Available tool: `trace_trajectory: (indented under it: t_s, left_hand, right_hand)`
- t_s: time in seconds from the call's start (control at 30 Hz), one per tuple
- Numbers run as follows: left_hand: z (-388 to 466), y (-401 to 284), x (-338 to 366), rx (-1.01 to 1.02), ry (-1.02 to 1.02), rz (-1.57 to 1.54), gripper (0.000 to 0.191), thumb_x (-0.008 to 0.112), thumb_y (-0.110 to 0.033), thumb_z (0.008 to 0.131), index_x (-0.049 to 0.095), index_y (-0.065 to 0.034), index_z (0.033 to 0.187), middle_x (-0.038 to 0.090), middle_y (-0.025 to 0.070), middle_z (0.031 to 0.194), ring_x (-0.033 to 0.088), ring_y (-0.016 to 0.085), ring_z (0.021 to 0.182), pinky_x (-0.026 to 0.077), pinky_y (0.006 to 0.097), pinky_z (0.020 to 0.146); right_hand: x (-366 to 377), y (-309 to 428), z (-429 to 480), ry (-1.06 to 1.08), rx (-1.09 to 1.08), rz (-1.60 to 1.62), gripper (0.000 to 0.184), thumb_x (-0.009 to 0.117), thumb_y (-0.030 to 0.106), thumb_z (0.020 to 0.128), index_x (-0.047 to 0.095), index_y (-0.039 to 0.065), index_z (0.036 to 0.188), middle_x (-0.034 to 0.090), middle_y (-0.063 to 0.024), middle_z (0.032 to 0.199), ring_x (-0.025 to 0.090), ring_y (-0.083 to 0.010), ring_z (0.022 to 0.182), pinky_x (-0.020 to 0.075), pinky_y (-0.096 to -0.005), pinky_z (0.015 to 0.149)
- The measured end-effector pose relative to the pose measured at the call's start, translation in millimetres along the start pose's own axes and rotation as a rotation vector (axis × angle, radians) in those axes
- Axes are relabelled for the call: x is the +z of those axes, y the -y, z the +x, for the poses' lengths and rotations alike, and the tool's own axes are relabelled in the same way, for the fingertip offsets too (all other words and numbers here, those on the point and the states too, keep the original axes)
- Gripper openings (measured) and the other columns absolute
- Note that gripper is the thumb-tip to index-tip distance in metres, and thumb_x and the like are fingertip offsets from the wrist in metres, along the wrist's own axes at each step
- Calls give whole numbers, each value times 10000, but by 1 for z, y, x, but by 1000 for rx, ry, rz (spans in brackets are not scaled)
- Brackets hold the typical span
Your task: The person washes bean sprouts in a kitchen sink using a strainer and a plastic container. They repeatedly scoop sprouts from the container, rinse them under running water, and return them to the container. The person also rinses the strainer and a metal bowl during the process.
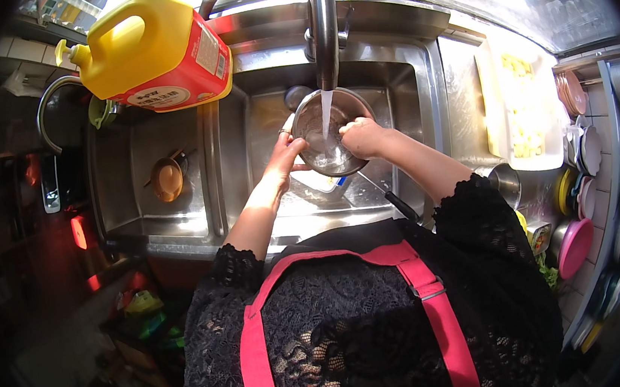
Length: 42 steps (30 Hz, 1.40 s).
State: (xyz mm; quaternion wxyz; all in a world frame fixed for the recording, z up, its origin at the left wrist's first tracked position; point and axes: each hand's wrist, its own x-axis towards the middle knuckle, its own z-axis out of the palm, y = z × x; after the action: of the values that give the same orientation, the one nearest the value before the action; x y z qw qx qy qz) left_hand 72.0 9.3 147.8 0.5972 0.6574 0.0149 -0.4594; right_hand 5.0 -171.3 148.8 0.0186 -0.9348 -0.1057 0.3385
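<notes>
Under the faucet (324,27), a round stainless steel bowl or pot (312,136) is tipped in the right sink basin (270,195). A stream of water (327,113) runs into it. My left hand (285,153) holds its left side, thumb by the rim and fingers around the outside. Curled inward over the right part of the bowl is my right hand (362,137); whether something is in its fingers is hidden. Below the bowl lie a white item with a blue edge (320,182) and a utensil with a black handle (401,205).
A large yellow detergent jug with a pump (154,57) stands at the back left. In the left basin (115,174) sits a small brown bowl (166,180). On the right counter are a white tub with yellow pieces (525,114) and a metal pot (504,184), beside racked dishes (580,145).
</notes>
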Motion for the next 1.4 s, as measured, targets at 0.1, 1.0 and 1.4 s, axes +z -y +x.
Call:
trace_trajectory:
  t_s: [0.1,1.0,1.4]
  left_hand:
    - [0,3,5,28,53,-130,410,517,-194,746,438,-106,1139,470,62,1106,497,156,967,509,307,675]
    - [12,39,12,-54,7,-280,470,557,-338,775,434,-79,1148,523,104,1072,538,211,974,510,456,738]
    - [26,34,19,-136,11,-256,333,520,-373,792,494,-129,1016,514,51,824,529,164,714,511,441,702]
  right_hand:
    - [7,-5,10,155,-152,542,210,513,126,777,626,52,938,611,-143,939,572,-313,919,430,-361,811]
    - [20,12,35,24,-72,473,276,539,135,737,627,51,985,635,-141,921,602,-274,888,471,-358,751]
    - [14,-4,-14,-71,-108,869,598,323,560,866,598,42,986,592,-198,932,537,-355,920,406,-402,801]
